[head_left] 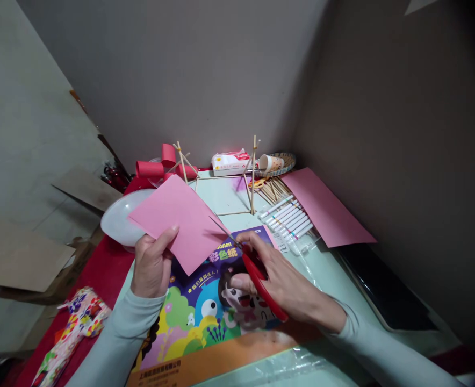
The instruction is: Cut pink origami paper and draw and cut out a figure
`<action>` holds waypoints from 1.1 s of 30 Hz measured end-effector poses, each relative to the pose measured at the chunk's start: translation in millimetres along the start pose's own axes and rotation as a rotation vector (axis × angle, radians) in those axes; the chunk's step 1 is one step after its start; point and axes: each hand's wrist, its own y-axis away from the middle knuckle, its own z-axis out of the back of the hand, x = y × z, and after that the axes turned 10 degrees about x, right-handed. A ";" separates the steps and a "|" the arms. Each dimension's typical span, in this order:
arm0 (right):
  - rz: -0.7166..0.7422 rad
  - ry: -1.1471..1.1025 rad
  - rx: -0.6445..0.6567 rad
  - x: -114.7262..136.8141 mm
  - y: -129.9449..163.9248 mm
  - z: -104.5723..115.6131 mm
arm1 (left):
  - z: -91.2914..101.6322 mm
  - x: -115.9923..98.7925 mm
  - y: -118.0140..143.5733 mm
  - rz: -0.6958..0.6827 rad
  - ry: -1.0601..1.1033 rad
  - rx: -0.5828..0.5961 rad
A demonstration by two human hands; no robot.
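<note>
My left hand (152,263) pinches the near edge of a pink paper square (179,219), held up above the table. In my right hand (280,282) are red-handled scissors (257,279), with my fingers through the loops. The thin blades point up and left and meet the paper's right edge. Below both hands lies a colourful origami paper pack (205,312) with cartoon print.
A white bowl (119,220) sits behind the paper at left. Red paper rolls (152,169), a wooden stick frame (252,177), a row of markers (288,216), another pink sheet (324,207) and a tissue pack (229,163) stand further back. Walls close the corner; cardboard lies at left.
</note>
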 end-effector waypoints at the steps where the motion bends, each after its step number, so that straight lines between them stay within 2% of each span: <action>1: 0.000 0.000 -0.004 -0.2 0.1 -0.1 | -0.3 0.0 0.1 0.000 0.001 0.004; 33: 0.020 0.106 -0.042 -13.1 -3.5 -5.5 | 5.6 3.9 -3.2 0.037 0.007 0.015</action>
